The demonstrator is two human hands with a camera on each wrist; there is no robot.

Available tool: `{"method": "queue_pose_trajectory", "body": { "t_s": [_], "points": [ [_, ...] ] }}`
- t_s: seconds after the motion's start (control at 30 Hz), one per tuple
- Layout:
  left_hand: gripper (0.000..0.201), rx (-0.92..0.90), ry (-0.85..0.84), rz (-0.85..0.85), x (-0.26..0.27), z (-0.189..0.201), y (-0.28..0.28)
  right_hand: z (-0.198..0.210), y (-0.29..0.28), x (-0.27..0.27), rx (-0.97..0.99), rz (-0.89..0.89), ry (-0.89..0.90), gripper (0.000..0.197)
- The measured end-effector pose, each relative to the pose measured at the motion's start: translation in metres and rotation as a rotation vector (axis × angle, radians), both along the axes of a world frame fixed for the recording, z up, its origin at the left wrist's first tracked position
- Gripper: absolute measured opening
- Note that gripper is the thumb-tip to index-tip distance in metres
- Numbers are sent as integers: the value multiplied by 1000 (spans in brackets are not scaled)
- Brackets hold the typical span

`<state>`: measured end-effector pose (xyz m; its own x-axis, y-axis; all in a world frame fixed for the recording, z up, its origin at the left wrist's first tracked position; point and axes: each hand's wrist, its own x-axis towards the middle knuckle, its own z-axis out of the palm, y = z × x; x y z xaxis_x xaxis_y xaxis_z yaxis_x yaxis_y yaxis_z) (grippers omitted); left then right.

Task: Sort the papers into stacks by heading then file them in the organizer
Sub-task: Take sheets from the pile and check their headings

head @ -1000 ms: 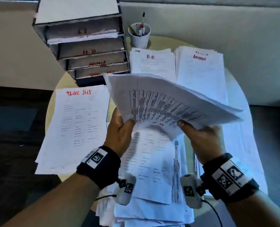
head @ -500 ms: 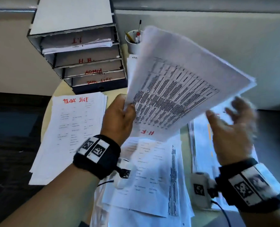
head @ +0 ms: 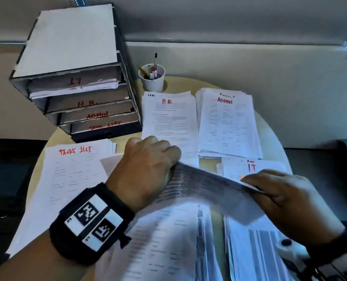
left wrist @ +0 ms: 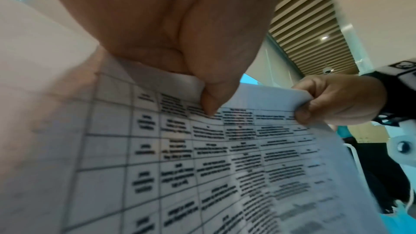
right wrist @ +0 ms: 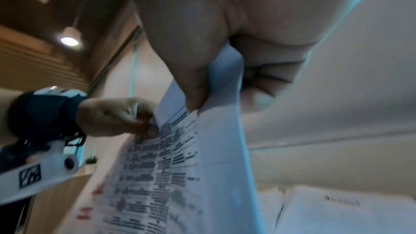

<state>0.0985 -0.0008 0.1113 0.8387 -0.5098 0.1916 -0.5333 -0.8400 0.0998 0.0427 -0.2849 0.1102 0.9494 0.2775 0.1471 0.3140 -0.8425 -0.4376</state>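
Observation:
Both hands hold a thin bundle of table-printed papers (head: 209, 185) low over the table. My left hand (head: 173, 161) grips its left edge and my right hand (head: 249, 185) pinches its right edge. In the left wrist view the thumb (left wrist: 209, 106) presses on the printed sheet (left wrist: 202, 149). The right wrist view shows the bundle (right wrist: 180, 166) with red heading letters at its lower end. Sorted stacks lie headed H.R (head: 168, 118), ADMIN (head: 227, 122), TASK LIST (head: 73, 179) and IT (head: 251, 167). The organizer (head: 71, 43) stands at the back left, trays labelled IT, H.R., ADMIN, TASK LIST.
A white cup of pens (head: 153, 80) stands between the organizer and the H.R stack. A loose pile of unsorted papers (head: 168, 240) lies at the front under the hands. The round table's edge (head: 274, 128) curves close behind the ADMIN stack.
The bundle, held upright by my left hand alone half a second ago, has come down nearly flat. My right hand, then open beside it, now pinches its right edge.

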Motion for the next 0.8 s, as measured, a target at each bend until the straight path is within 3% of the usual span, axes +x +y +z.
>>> {"method": "queue_pose_trajectory", "body": {
  "t_s": [0.07,0.17,0.23,0.3,0.37,0.43,0.47,0.5,0.6,0.7,0.8],
  "points": [
    [4,-11,33,55,5,-6,9,-4,-6,5,117,-35,109,7],
    [15,-81,61,300,9,-18,34,-21,-26,16,351,-269,472,12],
    [17,-199,65,553,5,-31,53,-39,-42,19,639,-438,636,10],
    [30,-271,123,694,-12,-47,66,-58,-48,19,971,-604,719,9],
    [33,-275,300,608,-38,-71,64,-79,-42,18,1175,-729,738,26],
    [46,-83,596,420,-66,-97,53,-101,-23,25,1277,-798,737,60],
    [61,65,717,344,-77,-108,49,-109,-9,30,1308,-828,733,64],
    [75,190,803,295,-86,-119,45,-116,5,38,1343,-852,716,55],
    [94,278,847,289,-95,-136,42,-126,49,70,1399,-894,708,26],
    [94,210,836,301,-99,-144,43,-133,83,107,1450,-869,759,41],
    [95,181,860,298,-103,-152,51,-130,107,139,1364,-904,784,50]
  ]
}}
